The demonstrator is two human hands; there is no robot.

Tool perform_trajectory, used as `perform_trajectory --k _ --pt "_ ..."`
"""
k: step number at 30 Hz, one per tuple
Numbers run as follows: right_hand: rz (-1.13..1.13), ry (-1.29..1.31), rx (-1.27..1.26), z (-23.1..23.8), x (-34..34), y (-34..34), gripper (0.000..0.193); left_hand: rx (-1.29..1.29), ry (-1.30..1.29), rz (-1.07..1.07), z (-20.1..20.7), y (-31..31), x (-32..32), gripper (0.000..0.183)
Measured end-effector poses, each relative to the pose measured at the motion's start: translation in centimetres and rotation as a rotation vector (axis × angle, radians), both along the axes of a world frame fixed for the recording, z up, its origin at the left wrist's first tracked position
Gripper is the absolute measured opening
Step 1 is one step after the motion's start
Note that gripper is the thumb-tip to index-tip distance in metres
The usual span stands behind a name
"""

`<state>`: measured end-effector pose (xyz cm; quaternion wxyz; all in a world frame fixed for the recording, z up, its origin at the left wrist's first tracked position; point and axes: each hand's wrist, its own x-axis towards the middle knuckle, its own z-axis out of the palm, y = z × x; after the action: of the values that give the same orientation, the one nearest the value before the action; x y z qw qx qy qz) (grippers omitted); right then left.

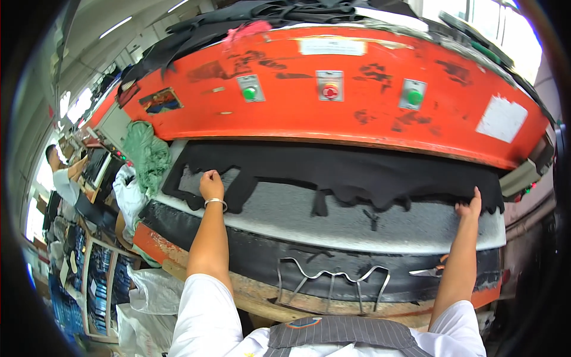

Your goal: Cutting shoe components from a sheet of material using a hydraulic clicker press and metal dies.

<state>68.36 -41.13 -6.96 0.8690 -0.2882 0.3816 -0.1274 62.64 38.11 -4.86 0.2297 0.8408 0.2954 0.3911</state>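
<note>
The black cloth (380,169) is lying across the grey pad (279,208), seemingly being positioned, the left hand (212,187) sitting curled over a gap, hold unclear, the right hand (470,206) resting fingers parted near one end, flat edges probably mattering next

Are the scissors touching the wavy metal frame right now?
Apart: the head view shows a strip of black surface between the scissors and the right side of the wavy metal frame.

Nothing readable tbh, the white label (332,46) up top center on the red machine (285,113) is just too blurry.
</note>
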Motion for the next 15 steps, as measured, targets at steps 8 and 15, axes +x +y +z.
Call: perform_trajectory --k 8,15 --pt "-0.067 0.099 -0.357 1.9 1.6 4.5 0.055 -1.281 0.310 -0.478 2.3 -0.1 4.3 0.049" --pt "0.063 0.420 -0.464 2.6 2.1 6.3 0.056 -1.137 0.728 -0.650 5.0 -0.8 6.9 0.066"
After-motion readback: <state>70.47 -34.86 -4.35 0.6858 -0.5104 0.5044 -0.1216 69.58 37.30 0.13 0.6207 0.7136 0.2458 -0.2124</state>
